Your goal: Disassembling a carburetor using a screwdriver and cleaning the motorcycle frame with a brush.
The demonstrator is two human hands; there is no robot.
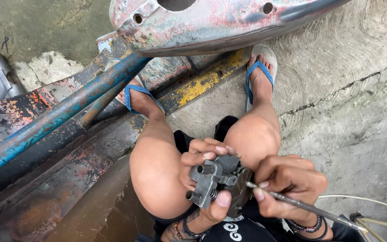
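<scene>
While the person is squatting on the concrete floor with both knees drawn up, the left hand is gripping a grey metal mechanical part, fingers curling over its top and the thumb pressing against its lower edge, so the part is sitting just above the gap between the knees, close to the body. Two short cylindrical posts are sticking out of the part toward the left, and a small coiled spring is showing near the thumb. The right hand is pinching a thin metal rod tool between thumb and fingers, its tip touching the right side of the part, while the rest of the rod is running down and off to the lower right. Dark bracelets are circling the right wrist, and more bands are showing on the left wrist. Both feet are wearing blue-strapped sandals; the left foot is resting on the rusted, paint-flaked metal frame, the right foot on the concrete beside it. A blue-painted tube is crossing the frame diagonally, and a worn metal body panel with round holes is lying along the top. Thin pale cables are curving in at the lower right corner, well apart from the part.
</scene>
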